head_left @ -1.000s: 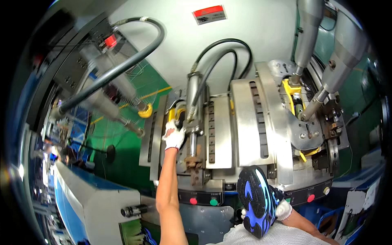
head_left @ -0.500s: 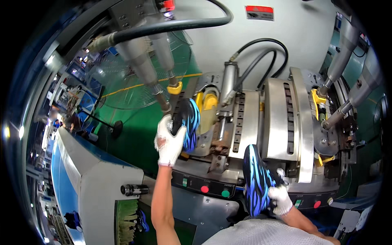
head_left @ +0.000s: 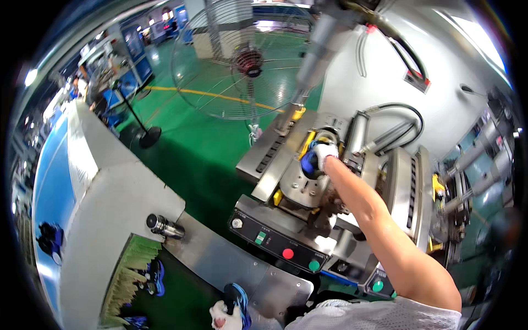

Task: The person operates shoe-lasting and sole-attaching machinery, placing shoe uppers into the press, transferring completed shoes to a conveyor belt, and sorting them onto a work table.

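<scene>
My right arm reaches across the press to its left station, where my white-gloved right hand point(head_left: 325, 152) grips a blue and black shoe point(head_left: 309, 161). That shoe sits at the metal mould point(head_left: 300, 187) with a yellow piece beside it; its far part is hidden by the hand. At the bottom edge of the view, my left hand point(head_left: 226, 317), gloved in white with a reddish stain on it, is closed around a second blue and black shoe point(head_left: 236, 301). This shoe is held over the edge of the metal ledge, and the frame cuts off the hand's lower part.
Below the mould runs a control panel point(head_left: 275, 240) with red and green buttons. A chute with green bristle strips point(head_left: 127, 269) on the left holds more shoes point(head_left: 156, 278). A dark flask point(head_left: 165, 225) lies beside it. A large wire fan point(head_left: 248, 60) stands beyond the press.
The view has swung left. My left hand has brought its shoe from the left station down to the lower edge, while my right hand has carried the other shoe forward into that station.
</scene>
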{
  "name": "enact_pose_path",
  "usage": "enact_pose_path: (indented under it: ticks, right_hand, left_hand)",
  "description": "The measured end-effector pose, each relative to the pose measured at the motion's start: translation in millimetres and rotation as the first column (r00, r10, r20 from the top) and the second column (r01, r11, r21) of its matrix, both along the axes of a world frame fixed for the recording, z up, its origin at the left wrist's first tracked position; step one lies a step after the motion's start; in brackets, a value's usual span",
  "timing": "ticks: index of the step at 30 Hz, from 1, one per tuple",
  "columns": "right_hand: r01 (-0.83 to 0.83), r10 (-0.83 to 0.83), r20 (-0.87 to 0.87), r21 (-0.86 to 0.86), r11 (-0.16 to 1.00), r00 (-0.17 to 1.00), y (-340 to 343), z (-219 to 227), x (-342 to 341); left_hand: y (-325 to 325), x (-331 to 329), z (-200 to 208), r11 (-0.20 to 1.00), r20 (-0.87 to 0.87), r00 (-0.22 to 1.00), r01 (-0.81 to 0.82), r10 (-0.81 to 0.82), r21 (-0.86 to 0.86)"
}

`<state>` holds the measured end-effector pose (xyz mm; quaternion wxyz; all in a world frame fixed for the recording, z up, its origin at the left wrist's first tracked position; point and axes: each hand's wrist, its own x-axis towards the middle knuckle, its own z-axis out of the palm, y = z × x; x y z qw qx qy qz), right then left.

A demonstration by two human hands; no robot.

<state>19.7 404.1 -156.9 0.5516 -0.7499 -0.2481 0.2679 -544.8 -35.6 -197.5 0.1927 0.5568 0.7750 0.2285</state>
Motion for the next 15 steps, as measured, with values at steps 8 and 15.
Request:
enact_pose_path:
  ticks: [8,15]
  right_hand:
    - [-0.096,0.610,0.536,-0.700,0.708,0.584,68.5,-9.9,-106.6]
    - [-0.002,0.292,0.587,-0.443,0.896,0.755,45.2,-13.0,-73.4]
  left_hand:
    - [-114.3,-12.6,-11.4,0.770,-0.282,0.797,-0.596,0.534,-0.226]
    - [-126.2,11.3,-49.3,0.743,-0.108,0.749,-0.663,0.654,-0.098]
